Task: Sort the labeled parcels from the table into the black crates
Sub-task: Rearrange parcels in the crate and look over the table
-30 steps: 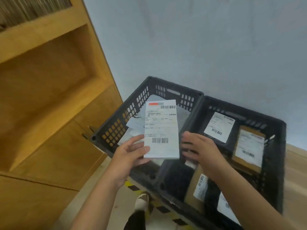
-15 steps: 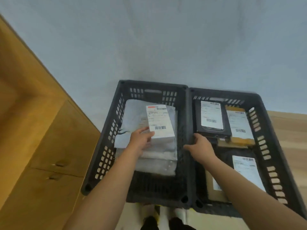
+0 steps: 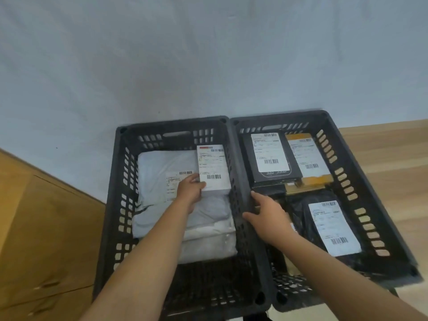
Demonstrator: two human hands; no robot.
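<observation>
Step in hand: setting the white box [image 3: 214, 167] down in the left crate [image 3: 171, 126]; placed but, by the look of it, not yet let go.
White box: label up, lying on top of the grey bags [image 3: 162, 167], at the far right of the left crate, close to the wall on the side where the two crates meet.
Left hand [image 3: 190, 188]: curled round the near-left corner of the box, thumb on top beside the lower barcode.
Right hand [image 3: 266, 214]: fingers spread and fairly straight, resting on the rims where the crates touch; holding nothing.
Right crate [image 3: 280, 118]: black box [image 3: 271, 156] and brown parcel [image 3: 305, 158] side by side at the far end, black bag [image 3: 333, 225] nearer, all labels up.
Progress: hard to judge; no unsorted parcels in view.
Next move: loosen the grip and lift the left hand straight out without dragging the box, then fetch and read the next parcel.
Risk: soft, uneven bags underneath; likely to let the box tilt or slide once released.
</observation>
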